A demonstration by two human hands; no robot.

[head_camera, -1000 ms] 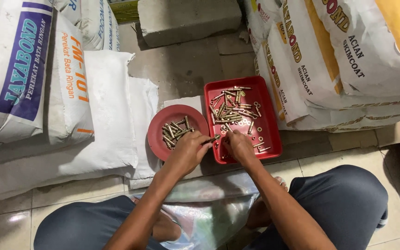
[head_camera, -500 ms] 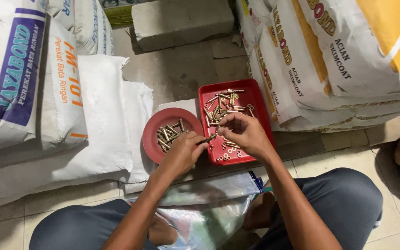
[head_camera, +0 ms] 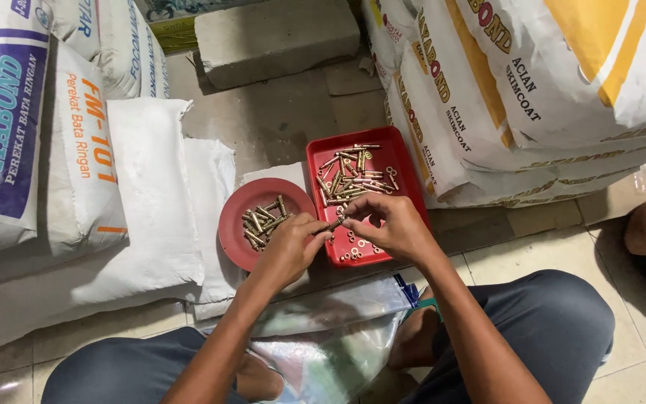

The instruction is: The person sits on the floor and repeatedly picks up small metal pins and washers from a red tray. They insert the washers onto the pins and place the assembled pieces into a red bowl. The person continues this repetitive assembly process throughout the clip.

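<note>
Soft, even, slightly dim indoor light falls from above; shadows stay faint. The glossy clear plastic bag (head_camera: 323, 352) shows mild glare. Focus is sharp, edges slightly stretched.

Small brass-coloured bolt (head_camera: 334, 224), roughly level, pinched between both hands above the red rectangular tray (head_camera: 398, 161).

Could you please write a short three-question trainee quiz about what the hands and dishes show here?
1. True or false: the round red dish lies left of the rectangular red tray.
2. Which holds the loose washers: A dish, B tray, C grey block?
3. What do the left hand and right hand hold between them?

Key: 1 true. 2 B. 3 a brass-coloured anchor bolt, pinched by the fingers of both hands.
</note>
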